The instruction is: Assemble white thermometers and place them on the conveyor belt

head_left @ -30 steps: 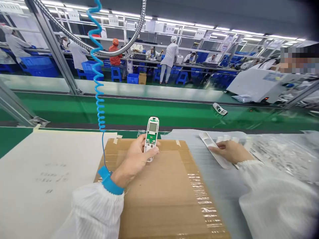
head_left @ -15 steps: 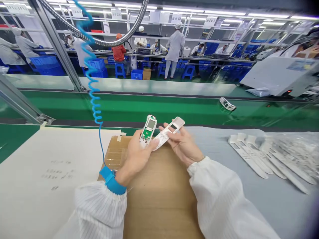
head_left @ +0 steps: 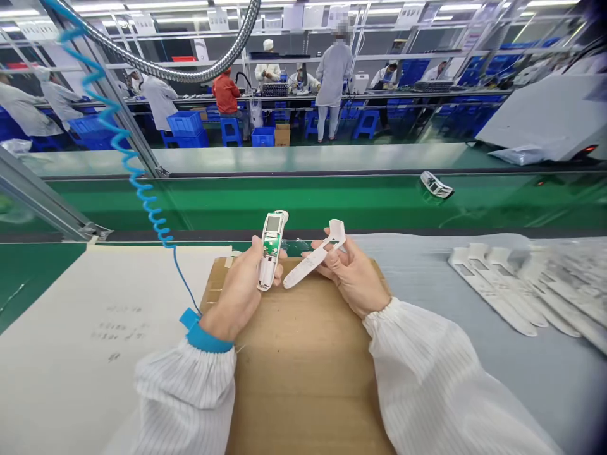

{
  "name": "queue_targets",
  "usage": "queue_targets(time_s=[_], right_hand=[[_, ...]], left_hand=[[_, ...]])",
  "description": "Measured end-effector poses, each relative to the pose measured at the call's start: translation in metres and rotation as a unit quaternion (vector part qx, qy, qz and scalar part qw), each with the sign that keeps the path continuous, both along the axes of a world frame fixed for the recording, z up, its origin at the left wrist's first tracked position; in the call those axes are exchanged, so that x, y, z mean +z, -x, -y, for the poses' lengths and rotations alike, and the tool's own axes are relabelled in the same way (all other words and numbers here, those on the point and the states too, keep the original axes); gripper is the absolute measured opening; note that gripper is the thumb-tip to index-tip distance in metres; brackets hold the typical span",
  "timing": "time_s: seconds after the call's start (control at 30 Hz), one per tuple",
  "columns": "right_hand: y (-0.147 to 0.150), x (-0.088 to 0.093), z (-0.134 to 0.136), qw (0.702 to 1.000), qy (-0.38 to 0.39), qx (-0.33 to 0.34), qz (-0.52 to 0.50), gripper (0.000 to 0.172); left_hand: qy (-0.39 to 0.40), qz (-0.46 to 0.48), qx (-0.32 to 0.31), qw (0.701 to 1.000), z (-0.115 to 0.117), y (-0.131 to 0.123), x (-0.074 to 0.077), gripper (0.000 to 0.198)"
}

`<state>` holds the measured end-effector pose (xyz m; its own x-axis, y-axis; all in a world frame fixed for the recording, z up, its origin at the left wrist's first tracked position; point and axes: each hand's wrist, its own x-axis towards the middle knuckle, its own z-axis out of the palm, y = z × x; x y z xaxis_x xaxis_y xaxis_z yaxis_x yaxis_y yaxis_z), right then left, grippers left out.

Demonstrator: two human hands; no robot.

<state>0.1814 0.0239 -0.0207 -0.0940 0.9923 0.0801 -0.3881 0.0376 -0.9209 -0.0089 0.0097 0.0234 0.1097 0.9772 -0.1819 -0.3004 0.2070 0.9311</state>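
Note:
My left hand (head_left: 237,292) grips an open remote-control body (head_left: 270,248) with a green circuit board and a small screen, held upright above a brown cardboard sheet (head_left: 303,366). A blue wrist strap (head_left: 202,333) with a coiled blue cord (head_left: 128,158) sits on that wrist. My right hand (head_left: 353,275) pinches a white plastic cover (head_left: 313,261), tilted edge-on, just to the right of the remote body. The two parts are close together but apart.
A row of white covers (head_left: 497,287) lies on grey foam at the right. A green conveyor belt (head_left: 332,202) runs across beyond the bench, carrying one remote (head_left: 435,184). White paper (head_left: 95,328) covers the left. Other workers stand at far benches.
My right hand left the pile of covers with one cover and brought it beside the remote body. Since half a second ago the cover has turned edge-on and the two parts have drawn apart.

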Motion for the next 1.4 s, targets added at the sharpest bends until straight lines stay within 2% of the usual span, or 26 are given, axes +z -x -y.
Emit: queue_targets(time_s=[0.07,0.13,0.23,0.3,0.37,0.43,0.6,0.7,0.77,0.87,1.0,1.07,1.1,1.13,1.2,1.27,1.33,1.4], right_hand=[[-0.002,0.000,0.000,1.000,0.003,-0.008,0.024,0.060],[-0.002,-0.001,0.000,0.999,-0.002,-0.010,0.048,0.061],[0.001,-0.004,0.000,0.998,-0.005,-0.012,0.057,0.060],[0.004,-0.006,0.000,0.999,-0.018,-0.017,0.047,0.057],[0.007,-0.006,0.001,0.998,-0.031,-0.024,0.046,0.053],[0.009,-0.004,0.003,0.998,-0.034,-0.030,0.051,0.051],[0.012,0.003,0.006,0.998,-0.028,-0.039,0.028,0.054],[0.014,0.006,0.007,0.998,-0.026,-0.045,0.021,0.055],[0.017,0.009,0.009,0.998,-0.023,-0.048,0.019,0.055],[0.021,0.016,0.012,0.997,0.038,-0.028,-0.059,0.049],[0.019,0.022,0.015,0.967,0.160,0.006,-0.198,0.044],[0.015,0.022,0.015,0.958,0.179,0.012,-0.226,0.043],[0.013,0.023,0.015,0.955,0.183,0.013,-0.232,0.044],[0.012,0.024,0.015,0.954,0.186,0.017,-0.233,0.045],[0.012,0.026,0.014,0.956,0.186,0.034,-0.224,0.044],[0.016,0.027,0.014,0.962,0.161,0.065,-0.209,0.038],[0.023,0.026,0.016,0.969,0.123,0.099,-0.190,0.032],[0.031,0.022,0.020,0.971,0.103,0.126,-0.174,0.031]], left_hand=[[-0.002,0.024,0.003,1.000,0.000,0.000,0.003,0.048],[-0.027,0.000,0.010,1.000,0.000,-0.001,0.001,0.043],[-0.118,-0.124,0.010,0.985,0.002,-0.003,-0.007,0.034],[-0.188,-0.236,-0.003,0.954,0.005,-0.006,-0.013,0.034],[-0.220,-0.303,-0.016,0.927,0.009,-0.010,-0.017,0.034],[-0.211,-0.304,-0.016,0.929,0.012,-0.014,-0.019,0.032],[-0.155,-0.178,-0.019,0.971,0.011,-0.018,-0.017,0.033],[-0.172,-0.210,-0.019,0.962,0.013,-0.017,-0.014,0.032],[-0.199,-0.284,-0.018,0.938,0.016,-0.018,-0.012,0.029],[-0.247,-0.422,-0.029,0.872,0.024,-0.022,-0.012,0.037],[-0.275,-0.574,-0.151,0.756,0.032,-0.031,-0.014,0.045],[-0.288,-0.605,-0.197,0.716,0.033,-0.034,-0.014,0.047],[-0.292,-0.612,-0.204,0.706,0.033,-0.034,-0.014,0.046],[-0.288,-0.617,-0.202,0.704,0.032,-0.033,-0.015,0.046],[-0.258,-0.624,-0.169,0.718,0.029,-0.029,-0.017,0.043],[-0.258,-0.620,-0.092,0.735,0.025,-0.023,-0.019,0.042],[-0.316,-0.587,-0.006,0.745,0.022,-0.019,-0.019,0.046],[-0.369,-0.545,0.043,0.752,0.024,-0.019,-0.016,0.051]])
